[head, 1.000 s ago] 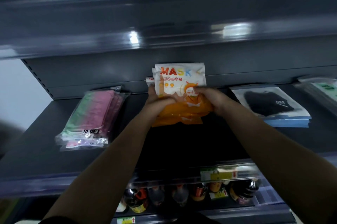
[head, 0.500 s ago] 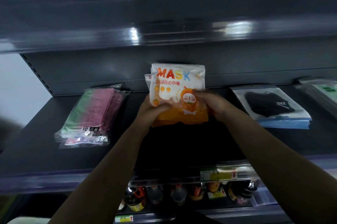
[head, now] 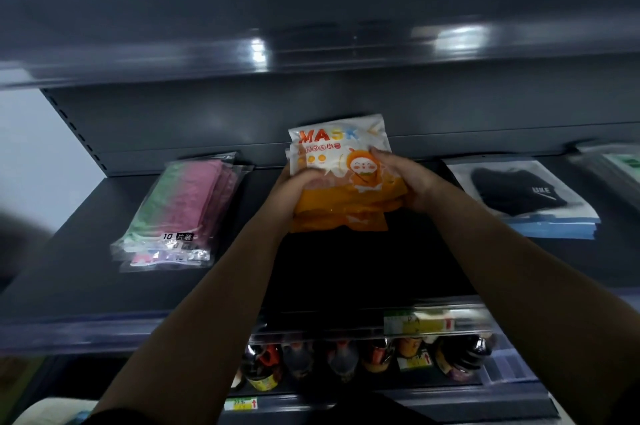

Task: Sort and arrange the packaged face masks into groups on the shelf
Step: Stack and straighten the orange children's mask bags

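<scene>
- Left hand [head: 294,187] and right hand [head: 403,179] clamped on orange mask packs [head: 341,175] from both sides, fingers curled over edges
- Held mid-shelf [head: 69,272], between pink-green packs [head: 180,213] and black mask packs [head: 519,192]
- Advised: square edges; lay flat; keep apart from neighbours

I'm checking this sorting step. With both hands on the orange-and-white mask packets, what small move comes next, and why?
Probably lower the orange-and-white "MASK" packets flat onto the bare dark grey shelf below them. The left hand and right hand hold them squared, between the pink-and-green mask pile and the black-mask packets.
</scene>
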Available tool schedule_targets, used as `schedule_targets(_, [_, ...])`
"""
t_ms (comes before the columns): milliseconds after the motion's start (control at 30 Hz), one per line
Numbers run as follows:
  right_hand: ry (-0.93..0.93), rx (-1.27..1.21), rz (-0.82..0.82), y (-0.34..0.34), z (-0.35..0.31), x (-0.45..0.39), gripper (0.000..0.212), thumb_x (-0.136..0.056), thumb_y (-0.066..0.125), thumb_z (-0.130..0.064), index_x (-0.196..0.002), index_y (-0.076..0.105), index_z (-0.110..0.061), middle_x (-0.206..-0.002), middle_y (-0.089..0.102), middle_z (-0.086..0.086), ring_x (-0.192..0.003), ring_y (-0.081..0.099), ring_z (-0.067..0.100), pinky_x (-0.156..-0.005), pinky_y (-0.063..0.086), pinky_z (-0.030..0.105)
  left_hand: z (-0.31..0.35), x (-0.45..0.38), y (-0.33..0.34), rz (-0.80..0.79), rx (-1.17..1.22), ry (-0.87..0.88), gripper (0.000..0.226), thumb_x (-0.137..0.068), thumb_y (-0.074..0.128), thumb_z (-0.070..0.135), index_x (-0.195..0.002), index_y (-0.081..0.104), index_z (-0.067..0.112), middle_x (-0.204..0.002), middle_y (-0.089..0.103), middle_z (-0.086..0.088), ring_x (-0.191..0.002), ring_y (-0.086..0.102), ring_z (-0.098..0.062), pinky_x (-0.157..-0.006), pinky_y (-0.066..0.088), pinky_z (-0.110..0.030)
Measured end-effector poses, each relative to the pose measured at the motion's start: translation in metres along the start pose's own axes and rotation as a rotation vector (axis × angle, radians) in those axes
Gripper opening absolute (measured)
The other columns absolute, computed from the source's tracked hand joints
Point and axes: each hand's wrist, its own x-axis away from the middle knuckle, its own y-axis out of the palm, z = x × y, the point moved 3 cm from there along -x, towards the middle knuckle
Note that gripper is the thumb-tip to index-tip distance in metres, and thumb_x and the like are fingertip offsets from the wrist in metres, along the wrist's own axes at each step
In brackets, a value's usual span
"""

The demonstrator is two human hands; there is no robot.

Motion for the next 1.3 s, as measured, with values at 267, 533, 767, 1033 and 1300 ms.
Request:
schedule_targets(267, [0.011, 0.032, 0.019, -0.006, 0.008, -0.004, 0.042, -0.083, 0.064, -0.041, -0.118, 0.063, -0.018, -0.111, 0.070, 0.011, -0.101, 0.066, 0.031, -0.095, 0.049, 0.047, -0.005, 0.004, -0.008, -0.084, -0.130, 0.069, 0.058, -0.071, 0.074, 0.010, -0.126, 0.056, 0.020, -0.117, 0.068, -0.006, -0.104, 0.066, -0.028, -0.088, 0.054, -0.044])
schedule_targets(533, [0.137, 0.169, 0.099, -0.003, -0.001, -0.005, 0.031, -0.080, 0.058, -0.051, -0.086, 0.063, -0.021, -0.086, 0.069, 0.002, -0.090, 0.059, 0.024, -0.082, 0.041, 0.035, 0.015, -0.008, 0.006, -0.065, -0.154, -0.112, 0.052, -0.064, 0.077, 0.016, -0.112, 0.058, 0.016, -0.120, 0.064, -0.013, -0.105, 0.063, -0.030, -0.086, 0.053, -0.043])
schedule_targets(767, [0.050, -0.031, 0.030, 0.001, 0.008, -0.015, 0.042, -0.077, 0.068, -0.041, -0.110, 0.064, -0.016, -0.096, 0.073, 0.007, -0.088, 0.068, 0.026, -0.075, 0.053, 0.036, 0.010, -0.018, 0.003, 0.139, 0.040, -0.159, 0.104, -0.037, 0.090, 0.044, -0.131, 0.049, 0.028, -0.116, 0.067, -0.009, -0.097, 0.068, -0.035, -0.080, 0.053, -0.059])
schedule_targets(1033, [-0.092, -0.096, 0.140, 0.002, 0.017, -0.012, 0.087, -0.056, 0.085, -0.036, -0.131, 0.048, -0.012, -0.109, 0.070, 0.013, -0.090, 0.071, 0.029, -0.072, 0.058, 0.040, 0.006, -0.002, -0.002, 0.104, 0.044, -0.190, 0.070, -0.061, 0.084, 0.043, -0.122, 0.060, 0.019, -0.108, 0.071, -0.011, -0.093, 0.070, -0.029, -0.079, 0.057, -0.044])
schedule_targets(1300, [-0.392, -0.023, 0.029, 0.001, 0.007, 0.022, 0.077, -0.066, 0.073, -0.009, -0.134, 0.041, -0.020, -0.121, 0.064, 0.008, -0.105, 0.066, 0.025, -0.084, 0.055, 0.040, 0.015, 0.021, -0.005, 0.005, -0.061, 0.298, 0.072, -0.079, 0.073, 0.013, -0.138, 0.037, 0.033, -0.121, 0.064, 0.004, -0.104, 0.067, -0.018, -0.085, 0.056, -0.040])
